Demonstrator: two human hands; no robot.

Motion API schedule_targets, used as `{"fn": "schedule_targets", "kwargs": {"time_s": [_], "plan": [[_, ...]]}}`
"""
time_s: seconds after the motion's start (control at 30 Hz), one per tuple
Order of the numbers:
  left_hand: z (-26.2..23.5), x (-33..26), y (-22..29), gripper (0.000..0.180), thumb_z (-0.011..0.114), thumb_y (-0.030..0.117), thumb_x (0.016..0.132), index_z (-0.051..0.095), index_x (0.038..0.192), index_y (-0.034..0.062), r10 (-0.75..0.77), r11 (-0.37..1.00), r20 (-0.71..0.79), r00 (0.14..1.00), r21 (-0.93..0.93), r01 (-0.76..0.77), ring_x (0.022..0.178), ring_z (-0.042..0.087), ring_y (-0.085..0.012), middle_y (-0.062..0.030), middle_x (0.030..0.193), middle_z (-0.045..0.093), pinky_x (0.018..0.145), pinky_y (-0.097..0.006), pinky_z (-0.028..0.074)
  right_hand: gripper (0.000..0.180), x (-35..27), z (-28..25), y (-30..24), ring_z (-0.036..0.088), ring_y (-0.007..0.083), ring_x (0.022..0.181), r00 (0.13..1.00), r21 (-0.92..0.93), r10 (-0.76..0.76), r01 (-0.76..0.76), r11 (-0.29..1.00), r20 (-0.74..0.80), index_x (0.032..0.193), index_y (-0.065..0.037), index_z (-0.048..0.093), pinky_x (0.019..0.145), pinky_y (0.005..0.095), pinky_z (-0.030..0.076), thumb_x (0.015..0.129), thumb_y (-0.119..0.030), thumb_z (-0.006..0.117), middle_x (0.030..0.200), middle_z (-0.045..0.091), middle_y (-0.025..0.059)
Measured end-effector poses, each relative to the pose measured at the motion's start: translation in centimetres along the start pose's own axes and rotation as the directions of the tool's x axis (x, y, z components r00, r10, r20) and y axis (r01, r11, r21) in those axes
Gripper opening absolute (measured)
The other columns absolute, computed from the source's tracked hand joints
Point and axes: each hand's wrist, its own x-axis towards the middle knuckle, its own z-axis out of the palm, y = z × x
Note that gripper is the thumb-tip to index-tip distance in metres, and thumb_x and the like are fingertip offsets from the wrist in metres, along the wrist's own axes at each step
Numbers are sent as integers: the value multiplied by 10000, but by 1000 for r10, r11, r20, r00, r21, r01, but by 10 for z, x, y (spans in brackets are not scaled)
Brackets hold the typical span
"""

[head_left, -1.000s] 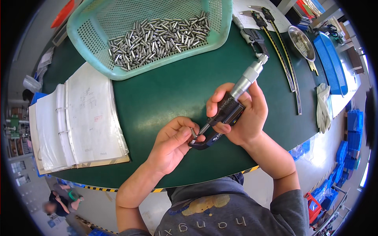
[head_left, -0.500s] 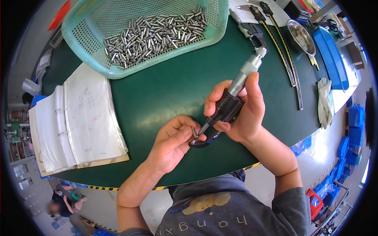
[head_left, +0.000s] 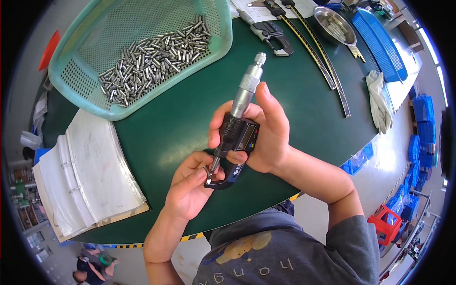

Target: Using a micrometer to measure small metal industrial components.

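Observation:
A digital outside micrometer [head_left: 245,92] is gripped by my right hand [head_left: 270,137], its silver thimble pointing away from me and its black frame toward me. The small display shows beside my fingers. My left hand [head_left: 183,192] pinches a small metal pin [head_left: 207,174] between thumb and fingers at the micrometer's measuring gap. Whether both measuring faces touch the pin, I cannot tell. Many similar metal pins [head_left: 152,61] lie heaped in a light green perforated plastic basket [head_left: 102,113], beyond my hands to the left.
On the left lies an open ring binder [head_left: 102,166]. Far right on the green table [head_left: 294,123] are a second micrometer [head_left: 268,33], two calipers [head_left: 311,47], a metal bowl [head_left: 354,40], a blue basket [head_left: 380,47] and white gloves [head_left: 378,102]. Striped tape marks the near edge.
The view has shifted, so the table things sit farther left. My right hand has turned the micrometer more upright, and its display now shows. My left hand still pinches the pin at the gap.

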Motion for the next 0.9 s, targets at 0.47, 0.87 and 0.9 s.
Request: {"fn": "schedule_targets", "kwargs": {"time_s": [0.47, 0.87, 0.9], "plan": [[-2, -1, -2, 150, 507, 158, 835, 478, 917, 36, 3, 1000, 26, 1000, 23, -4, 830, 536, -141, -87, 866, 558, 737, -254, 400, 675, 1, 4, -1, 396, 143, 344, 999, 11, 24, -23, 1000, -36, 819, -2, 528, 304, 208, 320, 834, -567, 160, 674, 562, 175], [0, -1, -4, 170, 493, 166, 838, 472, 931, 25, -18, 996, 6, 1000, 82, 17, 839, 532, -144, -82, 867, 549, 747, -259, 397, 683, -1, 6, -1, 412, 143, 349, 994, -103, -2, -9, 995, -111, 750, -4, 539, 309, 206, 318, 813, -604, 219, 638, 566, 175], [1, -1, -4, 170, 493, 166, 838, 472, 931, 25, -26, 996, 15, 1000, 82, 25, 839, 532, -144, -82, 867, 549, 747, -259, 397, 677, 0, 7, -1, 412, 141, 349, 991, -116, 7, -23, 993, -135, 740, -8, 542, 310, 206, 318, 813, -604, 229, 630, 567, 170]]}}
